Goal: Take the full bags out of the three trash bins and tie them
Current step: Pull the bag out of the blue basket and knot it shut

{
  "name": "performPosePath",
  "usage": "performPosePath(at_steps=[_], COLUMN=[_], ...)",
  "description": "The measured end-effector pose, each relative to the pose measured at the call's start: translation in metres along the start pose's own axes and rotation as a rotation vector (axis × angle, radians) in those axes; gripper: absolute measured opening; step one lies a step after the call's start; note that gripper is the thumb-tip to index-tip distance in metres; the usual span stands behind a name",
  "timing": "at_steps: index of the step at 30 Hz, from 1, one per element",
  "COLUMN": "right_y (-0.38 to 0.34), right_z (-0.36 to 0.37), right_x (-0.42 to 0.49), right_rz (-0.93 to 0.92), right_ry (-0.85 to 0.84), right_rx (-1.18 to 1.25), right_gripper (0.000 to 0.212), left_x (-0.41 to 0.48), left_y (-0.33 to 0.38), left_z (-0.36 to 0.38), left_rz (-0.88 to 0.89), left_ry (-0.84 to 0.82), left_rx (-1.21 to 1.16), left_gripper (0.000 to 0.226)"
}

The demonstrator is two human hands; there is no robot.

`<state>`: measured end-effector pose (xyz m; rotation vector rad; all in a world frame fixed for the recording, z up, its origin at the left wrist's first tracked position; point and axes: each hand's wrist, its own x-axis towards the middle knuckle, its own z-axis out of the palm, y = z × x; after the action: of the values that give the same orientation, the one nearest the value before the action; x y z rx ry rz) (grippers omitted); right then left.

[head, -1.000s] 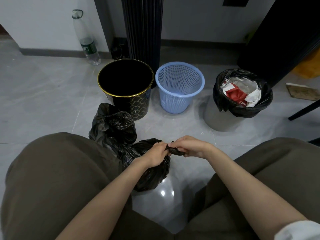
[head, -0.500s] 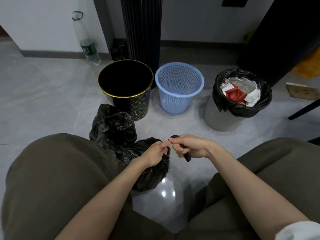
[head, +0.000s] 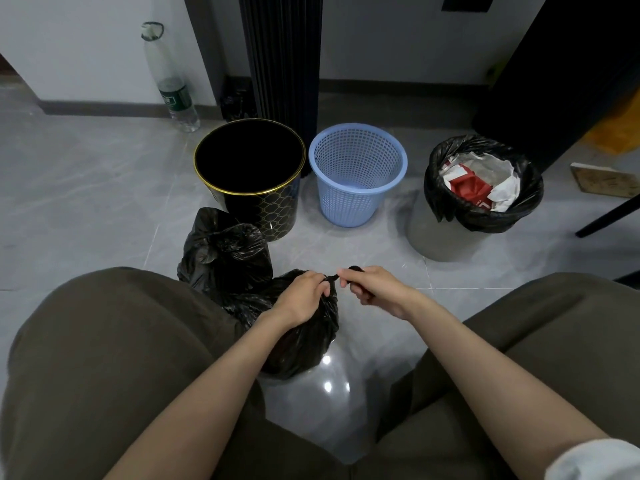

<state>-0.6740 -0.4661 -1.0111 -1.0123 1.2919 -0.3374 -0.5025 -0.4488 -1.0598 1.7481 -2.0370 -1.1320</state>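
Observation:
Between my knees a full black trash bag (head: 304, 337) rests on the floor. My left hand (head: 300, 296) is closed around its gathered neck, and my right hand (head: 372, 288) pinches a twisted strip of the same bag, pulled to the right. A second black bag (head: 227, 252) sits tied just behind, against the black bin with a gold rim (head: 250, 174), which holds no bag. The blue mesh bin (head: 356, 171) holds none either. At the right, a grey bin (head: 446, 237) carries a black bag (head: 485, 183) full of red and white paper.
A plastic bottle (head: 169, 77) leans on the wall at the back left. A dark fluted column (head: 280, 53) rises behind the bins. A wooden board (head: 604, 178), a black furniture leg (head: 609, 216) and dark furniture lie at the right. My knees (head: 114, 358) flank the bag.
My right hand first lifted a twisted end of the bag away from my left hand, then came back close and now pulls a strip of it to the right.

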Motion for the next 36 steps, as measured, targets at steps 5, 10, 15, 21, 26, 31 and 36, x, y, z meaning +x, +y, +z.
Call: performPosePath(at_steps=[5, 10, 15, 21, 26, 31, 36], right_y=[0.005, 0.011, 0.002, -0.004, -0.014, -0.007, 0.000], right_z=[0.008, 0.010, 0.009, -0.005, -0.003, 0.002, 0.011], right_x=[0.004, 0.000, -0.002, 0.000, -0.004, 0.005, 0.006], right_rz=[0.103, -0.221, -0.234, -0.084, 0.002, -0.010, -0.067], right_ry=[0.119, 0.446, 0.436, 0.278, 0.084, 0.032, 0.191], right_rx=[0.449, -0.909, -1.060, -0.809, 0.156, 0.548, 0.663], right_gripper=[0.022, 0.039, 0.046, 0.046, 0.025, 0.030, 0.034], left_x=[0.001, 0.003, 0.003, 0.002, -0.001, -0.004, -0.002], left_y=[0.008, 0.012, 0.012, 0.006, 0.008, 0.011, 0.008], left_z=[0.001, 0.001, 0.000, -0.003, -0.003, 0.004, -0.002], left_rz=[0.038, 0.046, 0.046, 0.008, 0.040, 0.058, 0.011], left_ry=[-0.037, -0.002, 0.014, 0.051, 0.002, -0.051, -0.048], left_rx=[-0.074, -0.058, -0.040, -0.061, -0.049, -0.092, -0.050], left_gripper=[0.028, 0.028, 0.029, 0.029, 0.029, 0.029, 0.031])
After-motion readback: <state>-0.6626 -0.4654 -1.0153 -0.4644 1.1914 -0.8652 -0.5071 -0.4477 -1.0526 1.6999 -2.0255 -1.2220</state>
